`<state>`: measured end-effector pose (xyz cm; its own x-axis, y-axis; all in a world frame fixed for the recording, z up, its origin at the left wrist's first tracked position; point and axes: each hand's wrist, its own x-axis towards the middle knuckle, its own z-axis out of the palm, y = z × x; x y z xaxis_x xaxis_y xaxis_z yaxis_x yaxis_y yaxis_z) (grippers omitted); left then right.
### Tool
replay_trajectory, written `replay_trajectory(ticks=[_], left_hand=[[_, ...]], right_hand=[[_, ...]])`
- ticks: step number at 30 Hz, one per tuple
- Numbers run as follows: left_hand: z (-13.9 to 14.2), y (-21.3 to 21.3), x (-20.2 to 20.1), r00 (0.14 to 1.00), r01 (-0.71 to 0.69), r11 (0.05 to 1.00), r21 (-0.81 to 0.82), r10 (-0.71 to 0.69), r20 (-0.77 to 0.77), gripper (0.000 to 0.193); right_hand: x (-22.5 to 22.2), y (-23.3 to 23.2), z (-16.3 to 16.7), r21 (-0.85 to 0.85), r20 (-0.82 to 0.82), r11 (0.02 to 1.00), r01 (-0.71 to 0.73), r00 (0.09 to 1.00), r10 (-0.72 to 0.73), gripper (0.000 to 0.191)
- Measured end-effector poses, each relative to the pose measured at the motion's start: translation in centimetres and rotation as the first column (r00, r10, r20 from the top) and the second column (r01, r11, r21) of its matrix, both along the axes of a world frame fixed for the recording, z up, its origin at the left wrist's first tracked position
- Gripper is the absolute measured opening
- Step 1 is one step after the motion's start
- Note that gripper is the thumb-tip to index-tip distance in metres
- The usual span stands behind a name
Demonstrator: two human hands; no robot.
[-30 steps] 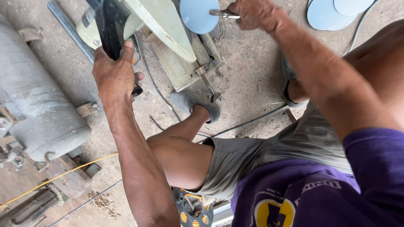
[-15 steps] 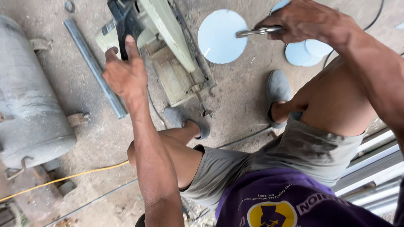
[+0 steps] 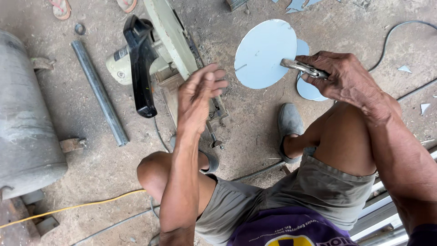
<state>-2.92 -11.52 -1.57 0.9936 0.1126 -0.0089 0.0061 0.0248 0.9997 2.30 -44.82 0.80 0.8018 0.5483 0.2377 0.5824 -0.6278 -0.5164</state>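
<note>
Left hand has let go of the saw handle.

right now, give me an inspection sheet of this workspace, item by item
surface: bare concrete floor, dusty, with grit and small metal offcuts.
job's things: pale blue round metal disc gripped at its edge by locking pliers; more discs lie on the floor under it; a chop saw with a black handle stands beside it.
clutter: grey metal pipe, small ring, sandals at the top edge.
hands: left hand open, in the air over the saw base, blurred; right hand closed on the pliers.
cables: yellow cable and grey cables across the floor.
surroundings: grey metal tank on the left; metal rails lower right.
</note>
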Motion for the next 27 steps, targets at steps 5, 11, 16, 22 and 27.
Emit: replay_trajectory(ticks=[5,11,16,22,27], left_hand=[[-0.3,-0.9,0.5,0.993,0.101,0.960,-0.263,-0.112,-0.026,0.039],[-1.7,-0.4,0.7,0.996,0.060,0.940,-0.336,-0.078,-0.038,0.036],[-2.0,-0.2,0.6,0.999,-0.013,0.945,-0.327,0.001,-0.038,0.025],[-1.2,-0.3,0.4,1.000,-0.021,0.928,-0.372,0.015,-0.017,0.023],[-0.9,-0.3,0.3,0.999,-0.042,0.961,-0.274,0.047,0.014,0.023]], right_hand=[[0.0,1.7,0.1,-0.028,-0.051,1.000,0.011,0.999,-0.013,0.040],[0.1,2.6,-0.3,-0.053,-0.056,0.999,0.000,0.998,-0.003,0.043],[0.3,2.9,-0.7,-0.065,-0.052,0.998,0.008,0.999,-0.012,0.045],[0.4,2.8,-0.7,-0.046,-0.087,0.999,0.008,0.996,-0.012,0.045],[0.5,2.8,-0.6,-0.052,-0.084,0.998,-0.039,0.996,0.034,0.042]])
